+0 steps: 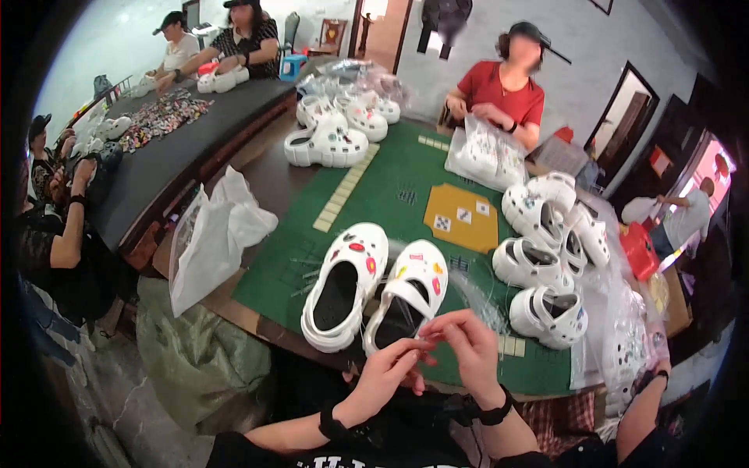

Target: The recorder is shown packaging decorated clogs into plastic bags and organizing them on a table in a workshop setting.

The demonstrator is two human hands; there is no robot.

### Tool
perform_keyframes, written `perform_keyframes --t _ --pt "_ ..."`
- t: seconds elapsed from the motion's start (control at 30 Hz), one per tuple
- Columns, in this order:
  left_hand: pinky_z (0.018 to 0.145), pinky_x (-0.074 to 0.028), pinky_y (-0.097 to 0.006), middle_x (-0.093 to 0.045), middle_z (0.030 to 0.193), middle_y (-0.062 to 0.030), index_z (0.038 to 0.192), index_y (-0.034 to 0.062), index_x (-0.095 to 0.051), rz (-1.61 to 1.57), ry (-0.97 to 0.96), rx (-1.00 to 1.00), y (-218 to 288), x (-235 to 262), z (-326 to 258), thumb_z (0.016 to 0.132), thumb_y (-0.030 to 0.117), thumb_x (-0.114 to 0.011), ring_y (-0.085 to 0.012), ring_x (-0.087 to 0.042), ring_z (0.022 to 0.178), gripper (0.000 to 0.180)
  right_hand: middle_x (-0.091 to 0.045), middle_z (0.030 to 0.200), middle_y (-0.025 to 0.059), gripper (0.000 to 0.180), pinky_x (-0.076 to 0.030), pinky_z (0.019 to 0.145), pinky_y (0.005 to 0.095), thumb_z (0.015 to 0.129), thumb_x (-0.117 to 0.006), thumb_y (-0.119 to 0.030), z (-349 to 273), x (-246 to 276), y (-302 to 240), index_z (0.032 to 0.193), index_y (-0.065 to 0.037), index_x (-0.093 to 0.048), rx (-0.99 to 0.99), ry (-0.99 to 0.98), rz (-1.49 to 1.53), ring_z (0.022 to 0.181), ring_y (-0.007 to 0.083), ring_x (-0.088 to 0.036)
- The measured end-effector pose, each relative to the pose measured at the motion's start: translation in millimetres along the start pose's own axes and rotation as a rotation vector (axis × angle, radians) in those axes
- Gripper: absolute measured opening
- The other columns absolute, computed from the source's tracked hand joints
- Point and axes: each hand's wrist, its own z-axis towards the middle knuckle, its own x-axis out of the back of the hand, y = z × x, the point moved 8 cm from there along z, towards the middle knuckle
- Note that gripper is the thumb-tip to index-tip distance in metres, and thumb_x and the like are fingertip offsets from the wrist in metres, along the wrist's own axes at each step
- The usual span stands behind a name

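Just in front of the right-hand clog's heel, my left hand [388,377] and my right hand [466,349] meet with fingertips pinched together. Whatever lies between them is too small to make out. A white clog [341,288] with red and dark charms stands on the green table mat [390,187], its toe pointing away from me. Beside it a second white clog [420,271] carries yellow, pink and red charms, and its heel is partly behind my left hand. Thin clear plastic strands [477,298] lie to the right of the pair.
White clogs [328,147] are piled at the far left, and several more [530,261] at the right. A white plastic bag [222,234] lies left. Across the table, a person in red [503,93] handles a bagged pair [488,156]. Others work at a dark table [203,148] with loose charms [168,117].
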Motion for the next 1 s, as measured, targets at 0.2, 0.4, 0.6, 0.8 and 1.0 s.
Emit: perform_keyframes --t 0.2,0.4,0.6,0.8,1.0 --pt "0.068 -0.056 -0.031 -0.061 0.098 -0.0090 0.114 -0.0016 -0.055 -0.173 0.088 -0.059 -20.5 23.8 7.8 0.101 0.009 -0.045 -0.0184 -0.065 0.082 0.019 -0.068 0.096 0.0096 0.023 -0.052 0.073 0.0300 0.086 -0.064 -0.005 13.3 -57.6 -34.3 0.109 -0.004 -0.068 0.385 -0.270 -0.442 0.081 0.0223 -0.066" --pt "0.077 -0.057 -0.034 -0.059 0.113 -0.0114 0.123 -0.0017 -0.049 -0.208 0.118 -0.015 -21.6 20.8 13.6 0.100 0.007 -0.045 -0.0216 -0.065 0.094 0.025 -0.068 0.087 0.0108 0.018 -0.050 0.068 0.0282 0.087 -0.061 -0.001 5.2 -54.9 -22.2 0.104 -0.004 -0.069 0.309 -0.169 -0.449 0.075 0.0203 -0.065" --pt "0.079 -0.056 -0.035 -0.053 0.132 -0.0160 0.137 -0.0037 -0.041 -0.136 0.058 -0.096 3.1 27.5 -1.0 0.101 0.008 -0.043 -0.0242 -0.067 0.089 0.038 -0.067 0.091 0.0120 0.017 -0.051 0.071 0.0324 0.094 -0.055 -0.013 49.4 -11.4 -18.7 0.102 -0.004 -0.067 0.246 0.138 -0.579 0.081 0.0241 -0.065" --pt "0.076 -0.052 -0.030 -0.064 0.093 -0.0084 0.127 0.0006 -0.050 -0.092 0.095 -0.162 13.4 35.2 -5.6 0.104 0.017 -0.044 -0.0168 -0.063 0.083 0.029 -0.059 0.083 0.0108 0.019 -0.049 0.064 0.0404 0.093 -0.058 -0.026 27.0 -43.3 10.9 0.097 -0.010 -0.065 0.270 -0.252 -0.597 0.076 0.0318 -0.062" --pt "0.074 -0.051 -0.030 -0.064 0.090 -0.0072 0.123 0.0025 -0.053 -0.134 0.058 -0.061 4.2 27.8 -7.8 0.103 0.020 -0.046 -0.0174 -0.063 0.081 0.027 -0.057 0.076 0.0079 0.018 -0.049 0.061 0.0364 0.090 -0.060 -0.022 47.6 -11.4 7.1 0.095 -0.007 -0.067 0.321 0.007 -0.829 0.074 0.0265 -0.063"
